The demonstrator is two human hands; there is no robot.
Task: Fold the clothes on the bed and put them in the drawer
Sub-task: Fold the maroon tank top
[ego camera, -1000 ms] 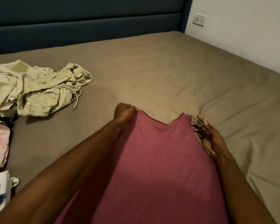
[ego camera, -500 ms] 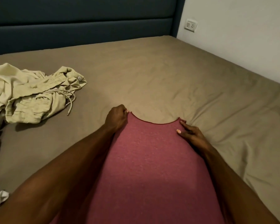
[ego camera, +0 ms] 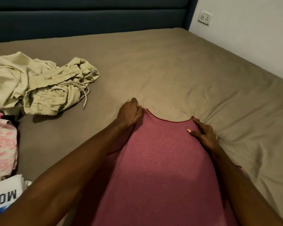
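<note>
The red top point(ego camera: 162, 168) lies flat on the bed point(ego camera: 178, 66), spread from the lower edge of view up to its curved neckline near the middle of the sheet.

My left hand point(ego camera: 129, 111) sits at the left corner of the neckline. Its fingers are curled and pinch the fabric edge there, knuckles up.

My right hand point(ego camera: 204, 132) rests on the right corner of the neckline. Its fingers point(ego camera: 198, 122) lie straight and spread, pressing the cloth flat against the sheet; it grips nothing. The sheet beside this hand is drawn into creases.

Both forearms cross the top from below, 1 on each side.

A crumpled beige garment point(ego camera: 39, 85) with a drawstring lies well apart to the left, near the dark headboard point(ego camera: 88, 15). A pink patterned cloth point(ego camera: 2, 144) lies at the left edge, and a white printed item point(ego camera: 5, 194) sits just below it. A wall socket point(ego camera: 205, 17) is mounted on the white wall at upper right.
</note>
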